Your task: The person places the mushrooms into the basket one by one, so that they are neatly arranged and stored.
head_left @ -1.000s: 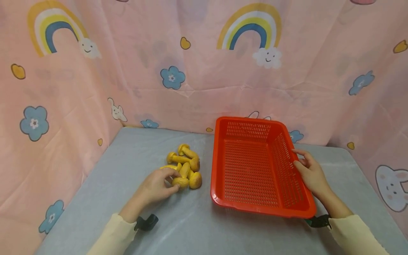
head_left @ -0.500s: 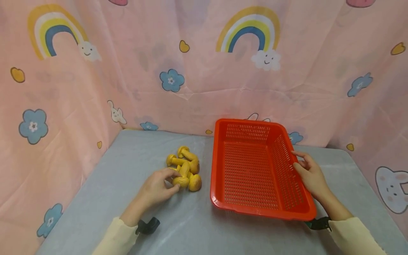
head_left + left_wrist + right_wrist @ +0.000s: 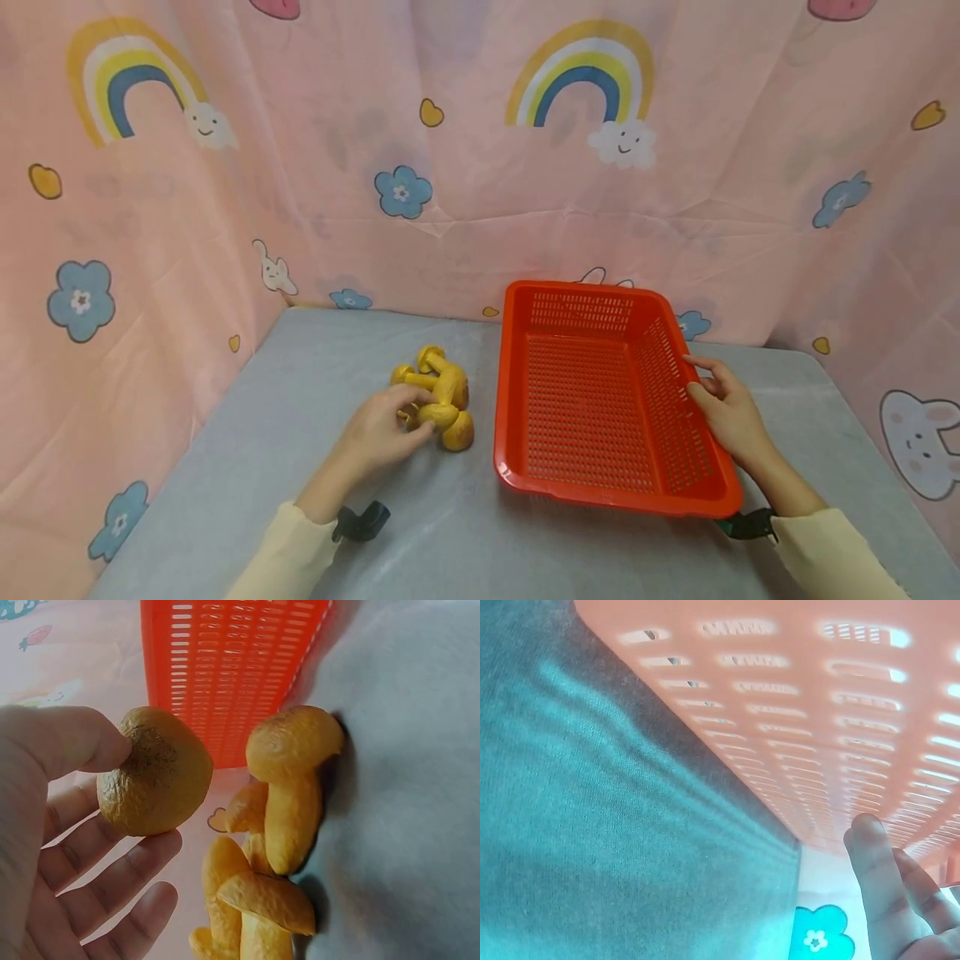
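In the head view my left hand point(image 3: 375, 429) pinches a yellow mushroom point(image 3: 438, 415) by its cap, thumb on one side and fingers on the other. The left wrist view shows that brown-smudged cap point(image 3: 169, 780) raised above the rest. Several more yellow mushrooms point(image 3: 294, 817) lie in a small heap on the grey cloth just beyond and below it. To the right stands a red plastic basket point(image 3: 507, 392) with slotted walls and a bare mesh floor. My right hand point(image 3: 729, 412) holds its right rim, thumb over the edge, with fingers point(image 3: 881, 877) along the outer wall.
A grey cloth point(image 3: 300, 358) covers the table. Pink printed curtain point(image 3: 337, 108) hangs close behind and at both sides. The basket fills much of the table's right half, its far end near the curtain. A dark strap mount point(image 3: 362, 522) sits at my left wrist.
My left hand has moved slightly right and up with the pinched mushroom, which has come up off the heap. My right hand and the basket stay in place.
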Demonstrator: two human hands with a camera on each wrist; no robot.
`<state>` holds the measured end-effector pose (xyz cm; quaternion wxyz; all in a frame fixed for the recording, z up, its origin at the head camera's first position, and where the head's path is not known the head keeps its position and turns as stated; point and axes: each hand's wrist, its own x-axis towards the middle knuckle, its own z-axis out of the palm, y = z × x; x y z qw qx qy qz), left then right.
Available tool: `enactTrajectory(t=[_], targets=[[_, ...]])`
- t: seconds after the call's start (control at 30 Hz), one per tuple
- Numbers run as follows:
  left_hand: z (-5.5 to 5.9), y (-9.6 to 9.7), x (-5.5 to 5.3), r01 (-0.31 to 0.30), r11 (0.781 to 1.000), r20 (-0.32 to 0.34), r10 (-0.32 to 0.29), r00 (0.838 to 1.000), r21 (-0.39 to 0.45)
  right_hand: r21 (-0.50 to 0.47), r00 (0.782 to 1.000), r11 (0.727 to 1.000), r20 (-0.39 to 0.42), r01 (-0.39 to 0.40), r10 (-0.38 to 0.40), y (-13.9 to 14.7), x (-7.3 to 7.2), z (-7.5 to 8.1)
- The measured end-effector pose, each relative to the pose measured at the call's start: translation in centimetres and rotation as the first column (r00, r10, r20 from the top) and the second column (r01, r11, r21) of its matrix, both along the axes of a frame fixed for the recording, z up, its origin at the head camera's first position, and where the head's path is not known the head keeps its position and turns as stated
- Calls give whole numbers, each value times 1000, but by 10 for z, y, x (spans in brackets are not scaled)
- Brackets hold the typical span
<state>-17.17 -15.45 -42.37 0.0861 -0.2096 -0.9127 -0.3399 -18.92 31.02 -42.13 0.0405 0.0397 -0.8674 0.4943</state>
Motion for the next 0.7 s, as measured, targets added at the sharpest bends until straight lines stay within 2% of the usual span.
enactTrajectory(t=[0.43, 0.7], targets=[[10, 11, -7, 2, 999, 2, -2, 1000, 50, -1, 1000, 1000, -6, -19, 19, 1, -1, -1], [9, 18, -11, -18, 995, 8, 18, 1000, 102, -1, 1000, 1000, -3, -15, 15, 1, -1, -2]])
